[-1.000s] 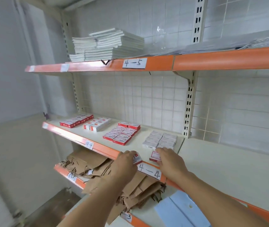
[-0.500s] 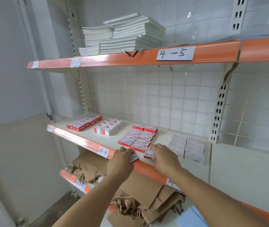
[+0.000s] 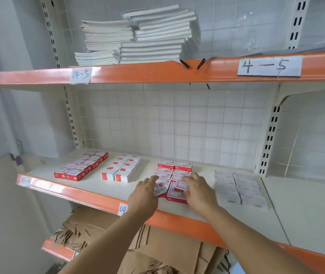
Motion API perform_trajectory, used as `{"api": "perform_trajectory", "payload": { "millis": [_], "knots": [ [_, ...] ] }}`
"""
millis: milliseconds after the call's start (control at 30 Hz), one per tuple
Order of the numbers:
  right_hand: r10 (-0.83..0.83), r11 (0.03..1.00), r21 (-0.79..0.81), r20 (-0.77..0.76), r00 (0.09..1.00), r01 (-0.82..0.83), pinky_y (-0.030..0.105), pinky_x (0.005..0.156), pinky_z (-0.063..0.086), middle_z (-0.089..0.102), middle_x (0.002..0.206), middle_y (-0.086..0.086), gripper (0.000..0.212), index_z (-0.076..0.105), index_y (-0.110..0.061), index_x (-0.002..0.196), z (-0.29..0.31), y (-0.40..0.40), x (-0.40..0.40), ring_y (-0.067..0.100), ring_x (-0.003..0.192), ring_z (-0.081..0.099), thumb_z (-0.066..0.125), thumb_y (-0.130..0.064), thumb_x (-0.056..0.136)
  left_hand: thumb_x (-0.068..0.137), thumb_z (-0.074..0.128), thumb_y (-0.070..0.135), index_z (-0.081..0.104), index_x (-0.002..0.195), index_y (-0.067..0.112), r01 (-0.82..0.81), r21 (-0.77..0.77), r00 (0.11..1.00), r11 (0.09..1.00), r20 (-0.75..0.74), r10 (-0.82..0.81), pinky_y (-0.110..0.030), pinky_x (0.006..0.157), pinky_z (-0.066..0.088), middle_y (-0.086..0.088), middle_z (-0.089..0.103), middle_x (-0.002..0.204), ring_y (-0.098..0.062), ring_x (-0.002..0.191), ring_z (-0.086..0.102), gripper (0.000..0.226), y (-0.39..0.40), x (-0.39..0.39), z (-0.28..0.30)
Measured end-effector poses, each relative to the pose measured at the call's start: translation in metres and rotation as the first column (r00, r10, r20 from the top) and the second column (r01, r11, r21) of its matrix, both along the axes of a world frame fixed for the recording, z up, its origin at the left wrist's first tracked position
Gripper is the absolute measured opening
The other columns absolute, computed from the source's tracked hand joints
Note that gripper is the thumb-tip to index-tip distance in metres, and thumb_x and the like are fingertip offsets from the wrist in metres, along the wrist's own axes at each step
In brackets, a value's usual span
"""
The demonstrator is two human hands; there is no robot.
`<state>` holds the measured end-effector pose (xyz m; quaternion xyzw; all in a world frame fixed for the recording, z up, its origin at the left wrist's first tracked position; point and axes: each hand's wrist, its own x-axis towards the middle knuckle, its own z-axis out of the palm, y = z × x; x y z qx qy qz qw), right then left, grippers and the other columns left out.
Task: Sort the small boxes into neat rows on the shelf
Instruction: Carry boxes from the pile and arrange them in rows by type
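Observation:
Small red-and-white boxes lie in several groups on the middle shelf (image 3: 90, 184). My left hand (image 3: 145, 196) holds one tilted small box (image 3: 159, 189) at the front left of the central group (image 3: 174, 171). My right hand (image 3: 198, 189) grips another small box (image 3: 181, 184) over the front right of that same group. A red group (image 3: 81, 166) sits at the far left, a white-sided group (image 3: 122, 169) beside it, and a pale group (image 3: 237, 186) at the right.
Stacked white booklets (image 3: 138, 36) fill the upper shelf, which carries paper labels "04-5" and "4-5". Brown paper bags (image 3: 157, 248) lie on the lower shelf. An orange lip (image 3: 78, 193) edges the middle shelf. A slotted upright (image 3: 270, 139) divides the bays.
Both hands have moved from the shelf's front edge back and up to the central group, each carrying a small box. The view has shifted closer and to the right.

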<state>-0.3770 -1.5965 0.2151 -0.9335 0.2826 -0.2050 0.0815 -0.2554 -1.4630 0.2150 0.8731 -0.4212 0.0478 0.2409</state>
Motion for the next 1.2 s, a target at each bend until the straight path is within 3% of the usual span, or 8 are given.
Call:
{"api": "perform_trajectory", "payload": {
  "millis": [267,467,667,800,900,1067,1200],
  "knots": [
    [-0.043,0.999,0.029,0.026,0.999,0.042,0.027,0.085,0.046,0.046,0.130,-0.006,0.044,0.043,-0.020,0.132,-0.002,-0.030,0.023,0.013,0.117,0.046,0.058,-0.019,0.091,0.090,0.052,0.013,0.046,0.130,0.029,0.026,0.020,0.999,0.999,0.027,-0.027,-0.029,0.072,0.053,0.009,0.054,0.124,-0.013,0.111,0.049,0.043,-0.045,0.032,0.004],
    [-0.081,0.997,0.005,0.005,0.997,0.081,0.023,0.080,0.044,0.046,0.125,-0.004,0.034,0.044,-0.018,0.124,0.000,-0.044,0.034,0.012,0.112,0.047,0.056,-0.019,0.091,0.089,0.055,0.009,0.048,0.132,0.034,0.057,0.027,0.995,0.998,0.076,-0.059,-0.025,0.071,0.049,0.012,0.054,0.129,-0.012,0.121,0.045,0.050,-0.075,0.052,0.000],
    [-0.118,0.993,0.028,0.020,0.993,0.117,0.022,0.081,0.046,0.046,0.120,-0.007,0.027,0.048,-0.020,0.117,-0.004,-0.055,0.053,0.010,0.108,0.047,0.058,-0.020,0.091,0.088,0.053,0.003,0.045,0.136,0.033,0.141,0.071,0.979,0.987,0.137,-0.150,-0.027,0.095,0.041,0.009,0.052,0.135,-0.014,0.127,0.038,0.058,-0.099,0.075,-0.002],
    [-0.126,0.992,0.020,0.038,0.991,0.125,0.020,0.076,0.043,0.046,0.119,-0.009,0.024,0.050,-0.020,0.114,-0.008,-0.060,0.066,0.009,0.107,0.047,0.058,-0.019,0.091,0.087,0.053,0.004,0.044,0.137,0.033,0.186,0.088,0.967,0.979,0.162,-0.198,-0.028,0.099,0.036,0.009,0.051,0.136,-0.015,0.126,0.038,0.058,-0.107,0.085,-0.007],
    [-0.129,0.992,0.008,0.046,0.991,0.129,0.018,0.074,0.039,0.047,0.120,-0.009,0.023,0.051,-0.020,0.113,-0.011,-0.063,0.072,0.009,0.106,0.047,0.058,-0.019,0.091,0.088,0.052,0.006,0.045,0.137,0.033,0.217,0.104,0.959,0.971,0.166,-0.232,-0.028,0.099,0.035,0.009,0.051,0.137,-0.015,0.126,0.038,0.056,-0.109,0.090,-0.011],
    [-0.142,0.990,0.013,0.035,0.989,0.141,0.022,0.086,0.044,0.049,0.123,-0.008,0.026,0.051,-0.020,0.118,-0.012,-0.064,0.078,0.010,0.111,0.046,0.056,-0.023,0.093,0.089,0.050,0.011,0.047,0.135,0.031,0.267,0.089,0.946,0.960,0.166,-0.278,-0.027,0.098,0.035,0.011,0.048,0.137,-0.014,0.125,0.038,0.049,-0.107,0.093,-0.011],
    [-0.166,0.986,-0.003,0.039,0.985,0.166,0.026,0.094,0.043,0.051,0.130,-0.007,0.035,0.048,-0.021,0.128,-0.011,-0.057,0.075,0.012,0.121,0.044,0.053,-0.029,0.094,0.097,0.042,0.038,0.049,0.133,0.029,0.315,0.043,0.937,0.948,0.147,-0.317,-0.028,0.100,0.034,0.010,0.049,0.136,-0.013,0.125,0.038,0.038,-0.107,0.088,-0.007]
  ]
}}
